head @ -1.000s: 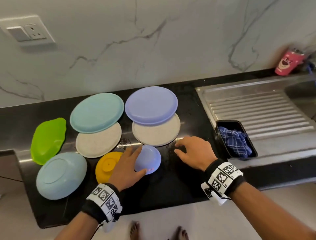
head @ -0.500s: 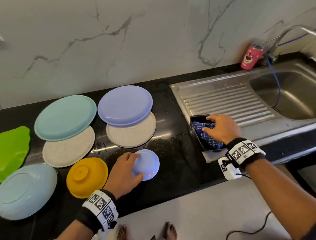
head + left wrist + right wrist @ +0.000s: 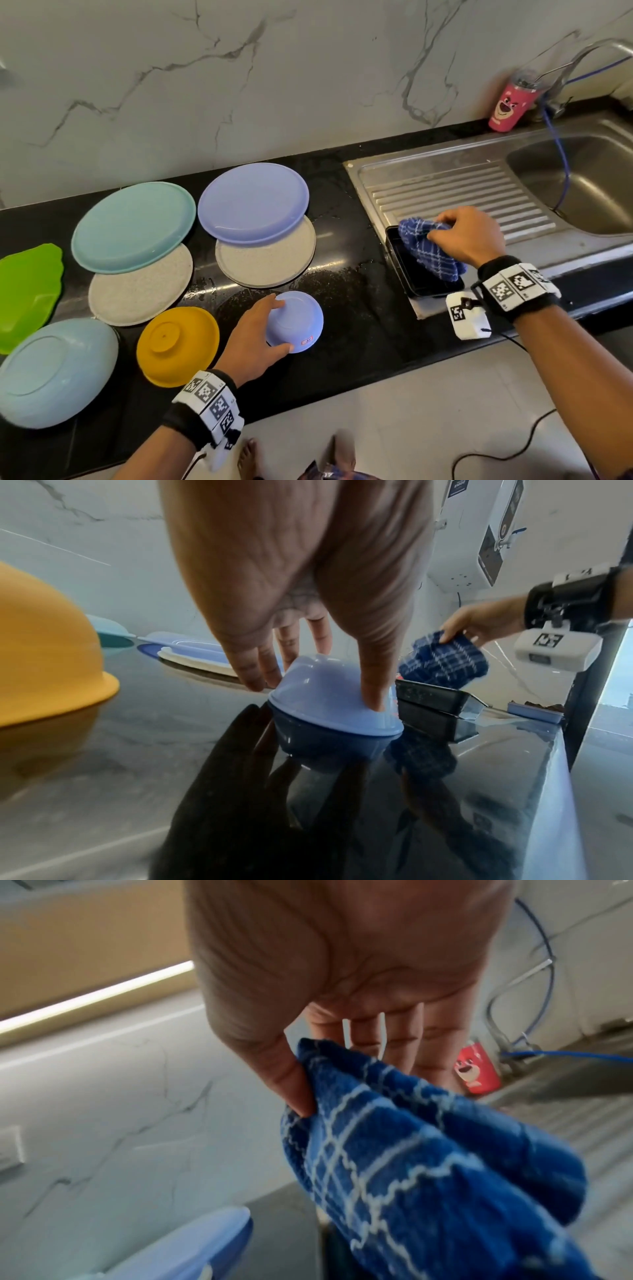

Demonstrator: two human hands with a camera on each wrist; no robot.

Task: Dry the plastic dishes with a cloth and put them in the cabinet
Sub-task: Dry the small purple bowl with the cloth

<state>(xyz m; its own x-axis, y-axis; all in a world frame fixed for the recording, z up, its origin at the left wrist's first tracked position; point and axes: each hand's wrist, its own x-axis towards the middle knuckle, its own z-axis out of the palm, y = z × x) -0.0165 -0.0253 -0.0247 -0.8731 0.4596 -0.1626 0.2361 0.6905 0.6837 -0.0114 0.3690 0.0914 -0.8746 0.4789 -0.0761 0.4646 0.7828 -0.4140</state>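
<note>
A small lilac bowl (image 3: 297, 320) (image 3: 329, 696) lies upside down on the wet black counter (image 3: 352, 308). My left hand (image 3: 255, 337) (image 3: 308, 669) grips it from above, fingers on its far side and thumb on the near side. My right hand (image 3: 469, 236) (image 3: 342, 1056) pinches a blue checked cloth (image 3: 428, 250) (image 3: 428, 1164) (image 3: 441, 661) and holds it just above a black tray (image 3: 421, 277) at the drainboard's edge. Other upturned dishes lie to the left: a yellow bowl (image 3: 178, 344), a pale blue bowl (image 3: 54, 371), a teal plate (image 3: 133, 226) and a lilac plate (image 3: 253, 207), each over a beige plate.
A green dish (image 3: 29, 291) lies at the far left. A steel drainboard (image 3: 472, 192) and sink (image 3: 582, 185) fill the right, with a tap (image 3: 589, 51), a blue hose (image 3: 561, 150) and a pink cup (image 3: 510, 106) behind. The marble wall runs along the back.
My right hand moved from the counter to the black tray, took the cloth and has lifted it out. My left hand stayed on the lilac bowl.
</note>
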